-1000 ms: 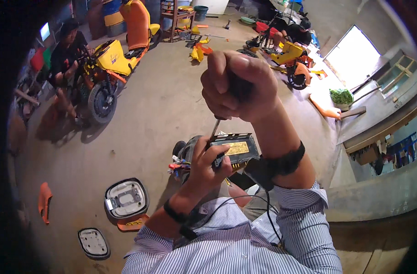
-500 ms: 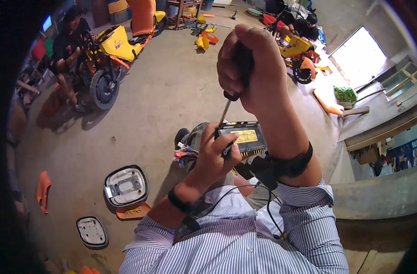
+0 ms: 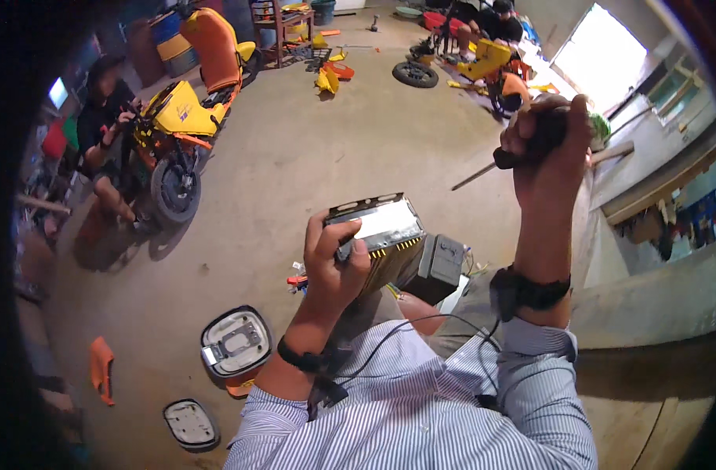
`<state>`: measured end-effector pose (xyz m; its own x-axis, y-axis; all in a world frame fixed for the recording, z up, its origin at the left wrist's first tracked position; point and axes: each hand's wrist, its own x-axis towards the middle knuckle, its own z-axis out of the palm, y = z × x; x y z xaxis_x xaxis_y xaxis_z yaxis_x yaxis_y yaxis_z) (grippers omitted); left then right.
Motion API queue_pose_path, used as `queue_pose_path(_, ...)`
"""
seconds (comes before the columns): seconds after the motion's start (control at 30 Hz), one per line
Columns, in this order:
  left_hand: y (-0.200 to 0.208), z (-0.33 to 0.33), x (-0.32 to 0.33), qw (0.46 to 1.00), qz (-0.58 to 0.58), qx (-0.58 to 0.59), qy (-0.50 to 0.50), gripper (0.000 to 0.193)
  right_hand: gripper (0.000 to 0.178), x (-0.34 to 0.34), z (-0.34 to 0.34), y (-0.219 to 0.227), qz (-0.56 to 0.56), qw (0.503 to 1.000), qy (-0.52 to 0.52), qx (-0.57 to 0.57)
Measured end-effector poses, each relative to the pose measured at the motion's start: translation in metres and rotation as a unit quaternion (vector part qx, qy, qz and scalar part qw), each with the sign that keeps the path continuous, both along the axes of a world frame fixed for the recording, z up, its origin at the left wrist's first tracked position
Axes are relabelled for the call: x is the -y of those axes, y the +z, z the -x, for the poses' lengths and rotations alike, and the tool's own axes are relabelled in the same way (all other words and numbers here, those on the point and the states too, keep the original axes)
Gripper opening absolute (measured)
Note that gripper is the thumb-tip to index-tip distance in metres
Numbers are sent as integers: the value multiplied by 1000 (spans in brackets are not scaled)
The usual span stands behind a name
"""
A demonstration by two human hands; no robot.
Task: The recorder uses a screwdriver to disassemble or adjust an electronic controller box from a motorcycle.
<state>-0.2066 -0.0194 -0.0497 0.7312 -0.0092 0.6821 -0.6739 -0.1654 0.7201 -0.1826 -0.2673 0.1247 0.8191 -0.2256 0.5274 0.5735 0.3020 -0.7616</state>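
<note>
My left hand [image 3: 333, 262] grips a black, finned electronic module [image 3: 385, 266], seemingly a motor controller, by its left side. Glare covers the module's upper face, and gold-coloured tips line its near edge. Off to the right, my raised right hand [image 3: 552, 160] is wrapped round the dark handle of a screwdriver [image 3: 474, 177]. The screwdriver's metal shaft points down and left, with its tip apart from the module. A second black box [image 3: 440, 266] stands just right of the module, below my right hand. Bits of coloured wire connectors [image 3: 297, 282] show beside my left wrist.
Two pale shell covers [image 3: 236, 341] and an orange panel [image 3: 101, 370] lie on the floor at left. One person [image 3: 107, 110] sits by a yellow-orange scooter [image 3: 181, 110]; another [image 3: 503, 23] is near a partly stripped scooter [image 3: 491, 63]. A loose wheel [image 3: 415, 74] lies beyond.
My right hand has swung right, lifting the screwdriver away from the module. My left hand has shifted slightly left with the module, which has tilted so its finned side shows.
</note>
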Motion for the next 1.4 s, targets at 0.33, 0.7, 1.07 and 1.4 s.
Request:
queue_pose_path(0.33,-11,5,-18,998,-25,-32,-52,48,43,21,20,-161,408,901,81,-125)
queue_pose_path(0.7,67,11,-19,993,-100,58,22,60,89,-22,28,-192,327,917,195,-117)
queue_pose_path(1.07,124,-20,36,823,-543,-135,-101,54,69,-24,7,-197,290,946,140,-27)
queue_pose_path(1.4,116,-26,32,837,-525,-142,-62,57,28,34,-66,-370,-129,801,-201,-549)
